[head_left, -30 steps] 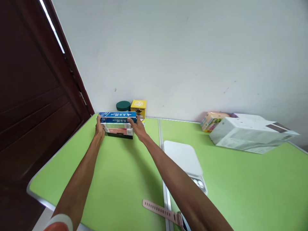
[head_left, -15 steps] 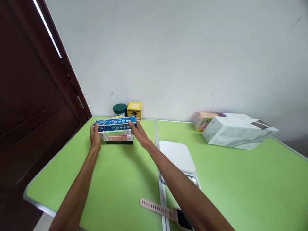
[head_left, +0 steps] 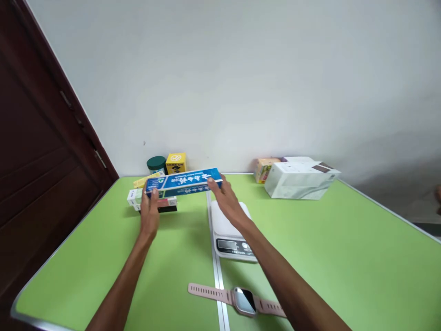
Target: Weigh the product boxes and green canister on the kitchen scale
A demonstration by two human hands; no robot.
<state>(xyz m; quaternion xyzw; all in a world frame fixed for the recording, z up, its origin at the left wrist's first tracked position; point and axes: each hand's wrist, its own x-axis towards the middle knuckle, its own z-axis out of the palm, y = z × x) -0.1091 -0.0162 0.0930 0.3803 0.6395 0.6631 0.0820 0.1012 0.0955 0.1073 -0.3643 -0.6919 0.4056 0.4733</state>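
Observation:
A long blue toothpaste box [head_left: 182,180] is held up above the table between both hands. My left hand [head_left: 150,214] grips its left end, and my right hand [head_left: 225,197] closes on its right end with the thumb on the front. Behind and below it lies a stack of boxes [head_left: 167,208], partly hidden, with a white-and-green one, a pink one and a black one at the bottom. A yellow box [head_left: 140,182] rests at the back of that stack. Under my right hand sits a white kitchen scale [head_left: 236,247] with a dark display strip.
Against the wall stand a green-lidded jar [head_left: 156,163] and a yellow cube box [head_left: 176,162]. Further right are a small packet [head_left: 263,169] and a large white box [head_left: 298,179]. A pink-strapped smartwatch [head_left: 244,301] lies near the front across the table seam. Some of a person's hand [head_left: 438,198] shows at the right edge.
Both hands have lifted the blue toothpaste box off the stack and carried it right, towards the scale. The camera view has turned right, bringing the scale's display and whole watch face into sight.

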